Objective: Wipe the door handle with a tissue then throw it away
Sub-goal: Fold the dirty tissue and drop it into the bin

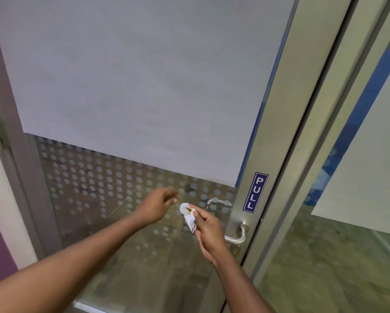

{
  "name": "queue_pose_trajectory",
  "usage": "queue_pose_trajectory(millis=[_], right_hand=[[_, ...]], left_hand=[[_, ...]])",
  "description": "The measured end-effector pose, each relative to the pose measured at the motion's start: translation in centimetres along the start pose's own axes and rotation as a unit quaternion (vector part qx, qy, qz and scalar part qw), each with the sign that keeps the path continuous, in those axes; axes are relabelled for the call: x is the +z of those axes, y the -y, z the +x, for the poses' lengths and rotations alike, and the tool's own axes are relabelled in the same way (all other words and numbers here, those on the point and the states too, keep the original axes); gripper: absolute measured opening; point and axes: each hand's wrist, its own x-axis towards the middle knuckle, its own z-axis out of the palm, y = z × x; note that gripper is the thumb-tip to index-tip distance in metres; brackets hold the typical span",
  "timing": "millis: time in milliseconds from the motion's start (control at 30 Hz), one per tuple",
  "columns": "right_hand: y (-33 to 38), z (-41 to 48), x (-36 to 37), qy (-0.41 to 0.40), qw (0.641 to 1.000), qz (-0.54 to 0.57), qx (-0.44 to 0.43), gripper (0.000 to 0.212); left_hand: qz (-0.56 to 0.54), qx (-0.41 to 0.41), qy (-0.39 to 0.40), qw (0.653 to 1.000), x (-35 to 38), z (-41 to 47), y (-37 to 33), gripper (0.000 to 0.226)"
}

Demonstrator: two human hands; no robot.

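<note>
A crumpled white tissue (188,216) is pinched between the fingers of my right hand (208,231), held in front of the glass door. The silver lever door handle (238,236) juts from the metal door stile just right of that hand, partly hidden behind it. The tissue is a short way left of the handle and does not touch it. My left hand (159,204) hovers to the left of the tissue with loosely curled fingers, holding nothing.
The glass door (112,190) has a dotted film below and a grey blind above. A blue PULL sticker (255,192) sits on the metal stile above the handle. The handle on the door's far side (219,202) shows through the glass. A second glazed panel stands at right.
</note>
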Motion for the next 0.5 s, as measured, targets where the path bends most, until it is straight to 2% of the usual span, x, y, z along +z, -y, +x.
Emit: queue_pose_trajectory(millis=[100,233,333,500], right_hand=[[0.5,-0.5,0.7,0.046,0.967,0.235,0.088,0.03],[1.0,-1.0,1.1,0.052,0.936,0.323,0.127,0.035],[1.3,-1.3,1.2,0.052,0.931,0.332,0.139,0.035],[1.2,-1.8,1.3,0.036,0.937,0.298,0.177,0.04]], left_hand=[[-0.231,-0.073,0.074,0.967,0.2,-1.5,0.0,0.022],[-0.377,-0.112,0.094,0.915,-0.1,-2.8,0.1,0.024],[-0.41,-0.122,0.097,0.899,-0.2,-3.2,0.5,0.026],[-0.343,-0.129,0.046,0.929,0.2,-3.6,0.7,0.012]])
